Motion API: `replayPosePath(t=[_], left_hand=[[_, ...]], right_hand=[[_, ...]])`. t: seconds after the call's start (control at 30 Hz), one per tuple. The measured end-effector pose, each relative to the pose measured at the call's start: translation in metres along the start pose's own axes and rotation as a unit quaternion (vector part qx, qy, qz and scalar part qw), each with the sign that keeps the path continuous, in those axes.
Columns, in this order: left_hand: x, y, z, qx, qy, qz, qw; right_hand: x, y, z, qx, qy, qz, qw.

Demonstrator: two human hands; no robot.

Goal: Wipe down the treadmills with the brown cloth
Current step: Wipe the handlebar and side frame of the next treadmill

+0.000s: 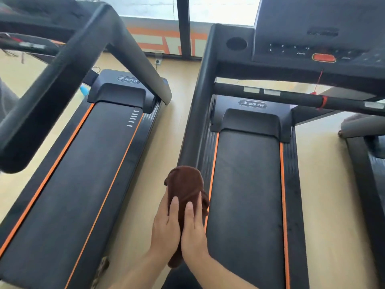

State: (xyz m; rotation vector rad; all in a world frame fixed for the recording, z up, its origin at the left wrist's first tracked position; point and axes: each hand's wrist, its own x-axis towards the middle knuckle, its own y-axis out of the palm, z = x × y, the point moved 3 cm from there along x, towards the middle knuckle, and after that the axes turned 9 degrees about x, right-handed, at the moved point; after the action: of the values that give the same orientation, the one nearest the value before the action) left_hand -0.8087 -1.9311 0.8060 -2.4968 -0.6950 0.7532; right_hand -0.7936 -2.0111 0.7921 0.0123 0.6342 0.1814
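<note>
A brown cloth (pixel 186 185) is wrapped over the end of the left handrail of the right-hand treadmill (pixel 248 184). My left hand (pixel 164 228) grips the cloth from the left side. My right hand (pixel 193 230) grips it from the right, thumb lying on top. The two hands touch each other below the cloth. A second black treadmill (pixel 83 174) with orange belt stripes stands to the left; its handrail (pixel 62 80) crosses the upper left of the view.
The right treadmill's console (pixel 316 44) with an orange button sits at the upper right, with a crossbar (pixel 291 97) below it. Wooden floor (pixel 166 132) runs between the machines. Part of a third machine (pixel 366 155) shows at the right edge. A window lies beyond.
</note>
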Motion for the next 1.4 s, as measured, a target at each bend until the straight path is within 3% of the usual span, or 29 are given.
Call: replayPosePath(t=[0.1,0.23,0.37,0.43,0.57,0.7,0.97,1.1,1.23,1.4], left_hand=[[-0.005,0.001,0.002,0.002,-0.01,-0.006,1.0],[0.027,-0.001,-0.008,0.014,-0.005,0.03,0.999],[0.083,0.001,-0.037,-0.01,-0.023,0.076,0.997],[0.112,0.005,-0.056,-0.019,-0.028,0.079,0.996],[0.172,0.017,-0.104,0.009,-0.005,0.068,0.998],[0.249,0.036,-0.153,0.023,0.073,0.055,0.996],[0.328,0.067,-0.234,0.278,0.211,0.009,0.937],[0.342,0.078,-0.247,0.389,0.239,-0.011,0.89],[0.34,0.079,-0.249,0.407,0.253,-0.006,0.877],[0.31,0.073,-0.223,0.452,0.315,-0.003,0.834]], right_hand=[[-0.005,-0.004,0.001,-0.023,-0.053,0.012,0.998],[0.03,0.002,0.026,-0.15,-0.136,0.049,0.978],[0.088,0.02,0.062,-0.247,-0.255,0.019,0.935],[0.118,0.023,0.082,-0.238,-0.27,-0.001,0.933],[0.174,0.021,0.126,-0.133,-0.201,0.011,0.971],[0.238,0.013,0.157,-0.001,-0.114,-0.026,0.993],[0.321,0.006,0.182,0.208,0.099,-0.058,0.971],[0.328,0.006,0.182,0.209,0.111,-0.05,0.97],[0.308,0.009,0.181,0.205,0.119,-0.05,0.97],[0.268,0.012,0.146,0.273,0.107,-0.039,0.955]])
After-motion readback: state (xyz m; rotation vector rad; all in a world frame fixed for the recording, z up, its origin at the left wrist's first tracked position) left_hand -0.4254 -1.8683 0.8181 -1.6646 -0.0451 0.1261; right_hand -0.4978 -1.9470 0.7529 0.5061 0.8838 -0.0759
